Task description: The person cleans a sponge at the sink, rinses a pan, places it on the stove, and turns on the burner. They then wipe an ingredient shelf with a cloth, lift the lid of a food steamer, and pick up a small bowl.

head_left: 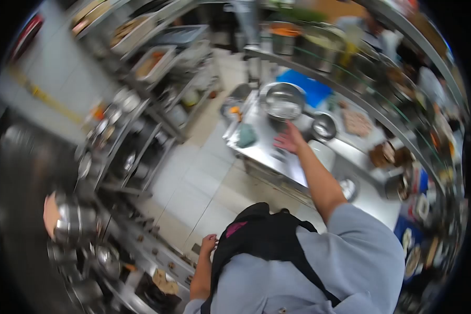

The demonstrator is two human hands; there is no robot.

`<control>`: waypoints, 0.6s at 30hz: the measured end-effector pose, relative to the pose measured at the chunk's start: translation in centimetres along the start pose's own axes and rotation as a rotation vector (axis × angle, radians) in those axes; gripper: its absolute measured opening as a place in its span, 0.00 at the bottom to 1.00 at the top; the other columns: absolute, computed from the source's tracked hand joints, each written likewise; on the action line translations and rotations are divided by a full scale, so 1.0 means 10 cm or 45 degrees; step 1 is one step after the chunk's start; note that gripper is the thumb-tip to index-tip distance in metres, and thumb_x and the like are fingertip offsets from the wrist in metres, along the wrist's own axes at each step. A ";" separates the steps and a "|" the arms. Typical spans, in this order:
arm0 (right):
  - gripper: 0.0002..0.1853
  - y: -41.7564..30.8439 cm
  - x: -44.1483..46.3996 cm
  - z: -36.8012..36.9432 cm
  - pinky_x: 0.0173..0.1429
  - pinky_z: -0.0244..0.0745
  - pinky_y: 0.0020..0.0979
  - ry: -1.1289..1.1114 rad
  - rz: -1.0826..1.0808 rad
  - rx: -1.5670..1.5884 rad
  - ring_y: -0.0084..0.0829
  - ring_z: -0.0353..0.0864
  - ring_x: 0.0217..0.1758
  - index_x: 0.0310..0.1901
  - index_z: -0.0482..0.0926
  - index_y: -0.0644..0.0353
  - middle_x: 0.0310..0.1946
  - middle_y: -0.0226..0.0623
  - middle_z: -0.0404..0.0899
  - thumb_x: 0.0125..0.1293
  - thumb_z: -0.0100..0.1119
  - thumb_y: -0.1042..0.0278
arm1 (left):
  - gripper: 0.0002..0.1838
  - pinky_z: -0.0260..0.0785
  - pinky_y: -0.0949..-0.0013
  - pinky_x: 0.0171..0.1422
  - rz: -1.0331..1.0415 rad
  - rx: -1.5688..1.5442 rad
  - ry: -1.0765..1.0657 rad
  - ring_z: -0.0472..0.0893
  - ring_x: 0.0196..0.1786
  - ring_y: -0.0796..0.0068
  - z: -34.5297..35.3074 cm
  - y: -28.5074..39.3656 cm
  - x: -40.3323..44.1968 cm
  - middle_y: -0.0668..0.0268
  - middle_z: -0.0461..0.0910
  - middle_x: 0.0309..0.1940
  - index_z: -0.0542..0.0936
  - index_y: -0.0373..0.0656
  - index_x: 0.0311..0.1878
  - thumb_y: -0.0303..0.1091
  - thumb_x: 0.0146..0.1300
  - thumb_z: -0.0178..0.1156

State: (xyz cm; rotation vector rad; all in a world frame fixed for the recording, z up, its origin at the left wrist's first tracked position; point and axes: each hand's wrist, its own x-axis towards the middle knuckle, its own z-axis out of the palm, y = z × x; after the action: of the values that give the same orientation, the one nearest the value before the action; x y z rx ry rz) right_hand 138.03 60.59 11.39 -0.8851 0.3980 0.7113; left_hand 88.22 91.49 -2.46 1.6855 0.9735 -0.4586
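Note:
My right hand reaches over the steel worktable with its fingers spread and nothing in them. Just beyond the fingertips stands a large steel mixing bowl; I cannot tell whether they touch it. A smaller steel bowl sits to the right of the hand. On the table's left corner lies a bunched green cloth. My left hand hangs low beside my black apron, fingers loosely curled, and nothing shows in it. Motion blurs the view.
A blue sheet lies behind the large bowl. Above the table runs a shelf with pots. A stove with knobs and a tall steel pot are at left. Metal racks flank the tiled floor.

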 end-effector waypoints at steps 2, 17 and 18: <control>0.49 0.38 -0.03 0.00 0.60 0.72 0.51 -0.128 0.069 -0.332 0.50 0.63 0.67 0.74 0.45 0.55 0.73 0.48 0.48 0.60 0.59 0.39 | 0.14 0.69 0.71 0.27 -0.045 -0.014 0.003 0.78 0.29 0.76 -0.05 -0.24 0.02 0.65 0.82 0.36 0.79 0.49 0.52 0.39 0.66 0.53; 0.29 2.42 0.54 0.20 0.64 0.67 0.43 -0.872 0.508 -2.759 0.51 0.74 0.59 0.55 0.78 0.63 0.54 0.56 0.76 0.67 0.48 0.44 | 0.10 0.69 0.57 0.42 -0.611 -0.112 -0.385 0.79 0.38 0.77 -0.36 -1.27 0.38 0.77 0.80 0.43 0.76 0.59 0.48 0.37 0.66 0.50; 0.29 2.43 0.72 0.28 0.64 0.67 0.43 -0.868 0.508 -2.767 0.51 0.74 0.59 0.55 0.78 0.63 0.54 0.56 0.76 0.67 0.48 0.44 | 0.09 0.69 0.57 0.42 -0.619 -0.269 -0.311 0.79 0.37 0.78 -0.39 -1.32 0.48 0.77 0.80 0.44 0.76 0.58 0.47 0.37 0.67 0.49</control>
State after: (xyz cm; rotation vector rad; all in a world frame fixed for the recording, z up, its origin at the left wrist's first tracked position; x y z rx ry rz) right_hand 126.01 76.19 -4.85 -2.4223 -1.1807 1.7228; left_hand 79.99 97.93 -12.62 1.1650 1.2019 -0.8299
